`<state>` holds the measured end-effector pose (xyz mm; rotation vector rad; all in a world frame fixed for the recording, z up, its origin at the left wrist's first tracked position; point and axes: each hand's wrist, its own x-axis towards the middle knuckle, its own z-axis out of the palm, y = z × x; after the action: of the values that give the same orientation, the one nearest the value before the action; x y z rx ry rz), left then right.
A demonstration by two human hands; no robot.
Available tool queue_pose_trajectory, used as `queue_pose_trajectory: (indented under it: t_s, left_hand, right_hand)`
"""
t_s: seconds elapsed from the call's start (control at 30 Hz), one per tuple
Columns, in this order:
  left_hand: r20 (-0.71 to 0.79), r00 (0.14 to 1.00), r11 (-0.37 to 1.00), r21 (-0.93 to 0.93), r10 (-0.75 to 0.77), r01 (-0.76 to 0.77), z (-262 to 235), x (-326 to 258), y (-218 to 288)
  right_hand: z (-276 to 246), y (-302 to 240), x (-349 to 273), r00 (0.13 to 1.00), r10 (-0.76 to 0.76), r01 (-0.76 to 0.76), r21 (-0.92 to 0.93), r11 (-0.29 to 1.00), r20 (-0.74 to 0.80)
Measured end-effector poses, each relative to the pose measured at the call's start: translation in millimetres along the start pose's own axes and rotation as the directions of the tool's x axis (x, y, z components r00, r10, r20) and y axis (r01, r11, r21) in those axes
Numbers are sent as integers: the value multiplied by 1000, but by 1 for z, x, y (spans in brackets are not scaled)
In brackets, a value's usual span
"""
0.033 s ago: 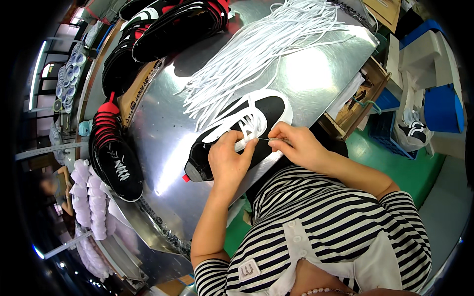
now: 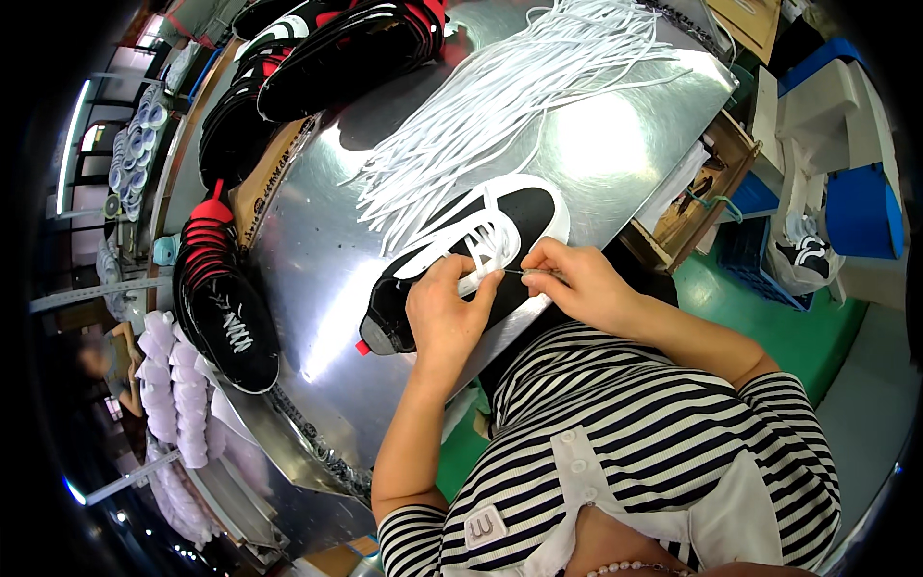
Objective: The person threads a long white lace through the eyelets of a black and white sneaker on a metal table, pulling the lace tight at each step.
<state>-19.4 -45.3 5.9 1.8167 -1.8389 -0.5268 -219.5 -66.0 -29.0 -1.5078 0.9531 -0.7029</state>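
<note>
A black and white shoe upper [image 2: 535, 213] lies on the metal table in front of me, with a grey heel and a red tab at its left end. White shoelace [image 2: 492, 240] crosses its eyelet area. My left hand [image 2: 444, 310] is closed at the edge of the upper, thumb and fingers pinching it beside the lace. In my right hand [image 2: 598, 290], thumb and fingertips grip a thin metal needle-like tool [image 2: 514, 272], whose tip reaches toward my left thumb. Fingers cover the spot where tip and upper meet.
A big bundle of loose white shoelaces [image 2: 510, 96] spreads over the metal table [image 2: 312, 279] beyond the upper. Nested black and red uppers [image 2: 226, 298] stand at the left, with more black uppers [image 2: 351, 60] at the back left. On the right is an open wooden drawer [image 2: 663, 252].
</note>
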Motion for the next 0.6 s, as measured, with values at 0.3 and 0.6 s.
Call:
queue_pose_trajectory:
  t_s: [0.3, 0.6]
  left_hand:
    - [-43, 982, 981, -57, 183, -186, 6, -14, 7]
    - [-161, 921, 920, 235, 356, -314, -9, -32, -7]
  right_hand:
    - [24, -11, 13, 977, 211, -199, 196, 960, -42]
    - [-46, -21, -7, 996, 80, -59, -333, 941, 50]
